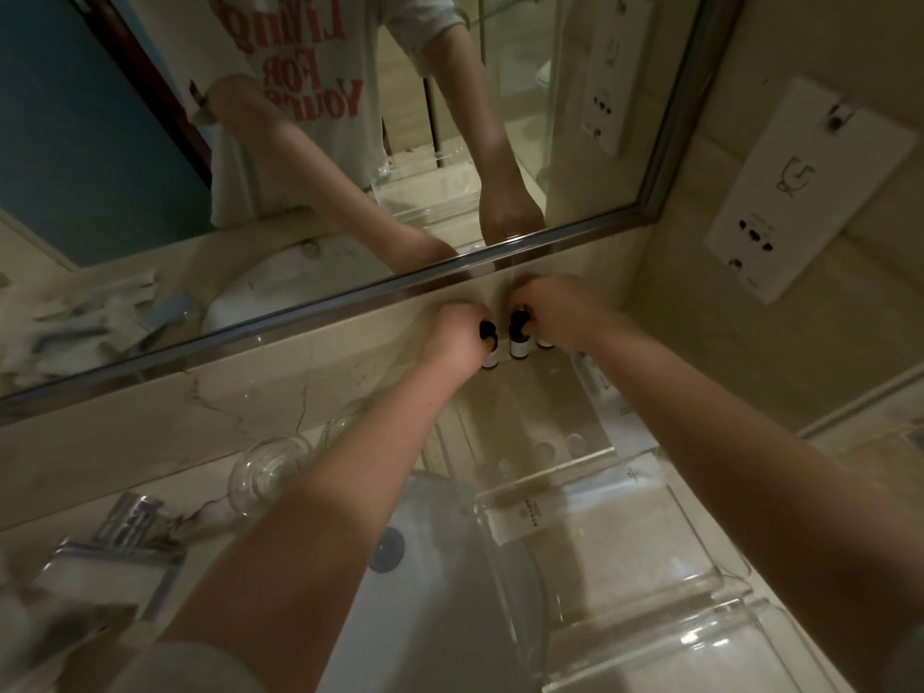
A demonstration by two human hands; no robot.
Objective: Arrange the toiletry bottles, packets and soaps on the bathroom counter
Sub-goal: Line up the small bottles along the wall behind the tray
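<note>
Both arms reach to the far side of the bathroom counter (625,502), where small dark toiletry bottles stand upright in a row against the marble backsplash (250,392), just below the mirror (300,157). The left hand (457,337) is curled closed around the left bottle (490,345), whose black cap shows at the thumb side and whose pale label peeks out under the palm. The right hand (555,312) is closed over the tops of the middle bottle (518,332) and of a third bottle (545,342) just to its right; the fingers hide most of that third one, so only its label can be seen. The bottles stand at the far end of a clear acrylic tray (620,455), just beside one another. A white paper packet (520,517) with a small printed logo lies nearer, at the near edge of that tray, and a clear glass jar (700,627) stands nearest on the right. To the left, an upturned drinking glass (272,465) rests near the backsplash beside the white sink basin (425,592), and the chrome tap (120,547) sits at near left.
</note>
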